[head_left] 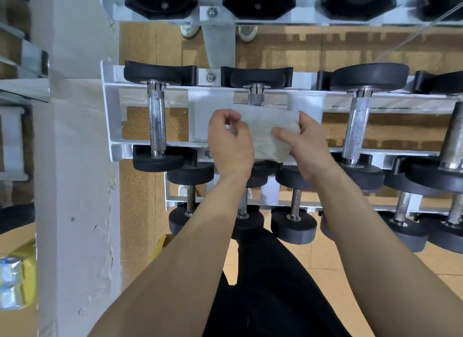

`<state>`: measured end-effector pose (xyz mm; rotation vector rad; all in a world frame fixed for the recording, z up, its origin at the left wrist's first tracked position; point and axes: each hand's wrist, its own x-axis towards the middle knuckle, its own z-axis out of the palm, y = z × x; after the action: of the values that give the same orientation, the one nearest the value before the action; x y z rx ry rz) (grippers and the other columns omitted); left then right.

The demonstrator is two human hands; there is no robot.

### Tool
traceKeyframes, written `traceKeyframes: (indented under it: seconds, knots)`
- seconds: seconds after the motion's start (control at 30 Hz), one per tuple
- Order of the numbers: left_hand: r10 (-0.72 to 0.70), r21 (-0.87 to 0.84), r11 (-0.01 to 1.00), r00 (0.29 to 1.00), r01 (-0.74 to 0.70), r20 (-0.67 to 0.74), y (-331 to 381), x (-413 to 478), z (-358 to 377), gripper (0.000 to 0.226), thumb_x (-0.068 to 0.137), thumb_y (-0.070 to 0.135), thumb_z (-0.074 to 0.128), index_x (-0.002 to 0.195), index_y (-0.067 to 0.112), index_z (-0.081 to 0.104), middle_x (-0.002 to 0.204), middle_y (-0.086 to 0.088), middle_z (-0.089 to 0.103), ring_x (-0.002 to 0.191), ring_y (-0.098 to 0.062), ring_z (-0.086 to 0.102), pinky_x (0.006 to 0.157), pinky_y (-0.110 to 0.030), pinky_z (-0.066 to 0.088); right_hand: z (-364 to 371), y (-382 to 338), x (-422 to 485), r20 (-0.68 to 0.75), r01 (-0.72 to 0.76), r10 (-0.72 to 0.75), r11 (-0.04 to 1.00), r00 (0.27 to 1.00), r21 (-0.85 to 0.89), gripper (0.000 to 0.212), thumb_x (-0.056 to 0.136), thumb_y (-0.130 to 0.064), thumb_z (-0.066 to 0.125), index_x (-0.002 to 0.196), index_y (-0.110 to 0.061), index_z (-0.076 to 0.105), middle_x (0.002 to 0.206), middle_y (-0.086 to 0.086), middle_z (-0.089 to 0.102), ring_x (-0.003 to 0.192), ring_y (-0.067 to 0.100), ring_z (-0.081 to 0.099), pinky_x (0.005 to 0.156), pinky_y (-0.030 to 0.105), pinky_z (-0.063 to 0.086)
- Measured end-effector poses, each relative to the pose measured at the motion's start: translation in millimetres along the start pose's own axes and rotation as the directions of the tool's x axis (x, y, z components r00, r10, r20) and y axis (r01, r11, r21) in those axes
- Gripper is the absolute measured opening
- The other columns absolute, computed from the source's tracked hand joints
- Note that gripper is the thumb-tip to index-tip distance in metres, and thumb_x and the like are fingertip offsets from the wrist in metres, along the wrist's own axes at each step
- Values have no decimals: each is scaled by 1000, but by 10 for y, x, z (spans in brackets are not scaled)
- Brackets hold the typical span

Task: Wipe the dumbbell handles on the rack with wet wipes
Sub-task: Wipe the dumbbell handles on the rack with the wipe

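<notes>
A white wet wipe (269,133) is stretched between both hands over the second dumbbell's knurled handle (256,99) on the top tier of the white rack (111,116). My left hand (229,146) pinches the wipe's left edge. My right hand (304,146) grips its right side, thumb on top. Most of that handle is hidden under the wipe. The first dumbbell's handle (156,121) lies bare to the left, and a third handle (357,128) lies bare to the right.
A lower tier holds several smaller dumbbells (294,221) below my forearms. A mirror behind reflects the rack. A white wall column (75,186) stands at the left, with a yellow pack (17,281) on a surface beyond it. The floor is cork-coloured.
</notes>
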<state>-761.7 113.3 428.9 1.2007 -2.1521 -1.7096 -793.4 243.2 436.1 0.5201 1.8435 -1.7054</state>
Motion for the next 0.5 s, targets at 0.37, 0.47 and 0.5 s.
traceKeyframes:
  seconds: [0.37, 0.47, 0.5]
  knots:
    - [245, 503, 853, 958, -142, -145, 85, 269, -107, 18, 95, 10, 56, 100, 22, 69, 119, 0, 54, 108, -21, 53, 95, -30, 41, 89, -189, 262, -210, -31, -69, 899, 975, -437, 56, 87, -25, 71, 138, -20, 49, 131, 5, 49, 116, 25, 57, 82, 28, 54]
    - [43, 412, 908, 996, -73, 82, 79, 126, 43, 26, 100, 25, 55, 124, 17, 61, 131, -2, 53, 120, -21, 52, 100, -28, 40, 130, -34, 170, -338, 56, -236, 884, 911, -464, 50, 90, -25, 63, 137, -17, 49, 133, 7, 44, 120, 25, 49, 107, 40, 43]
    - [-93, 356, 934, 981, 26, 172, 89, 95, 125, 34, 100, 30, 56, 130, 14, 56, 132, -3, 55, 120, -21, 54, 97, -28, 41, 162, 17, 132, -359, 86, -241, 914, 902, -397, 43, 91, -21, 60, 133, -16, 51, 129, 6, 48, 116, 23, 52, 105, 40, 45]
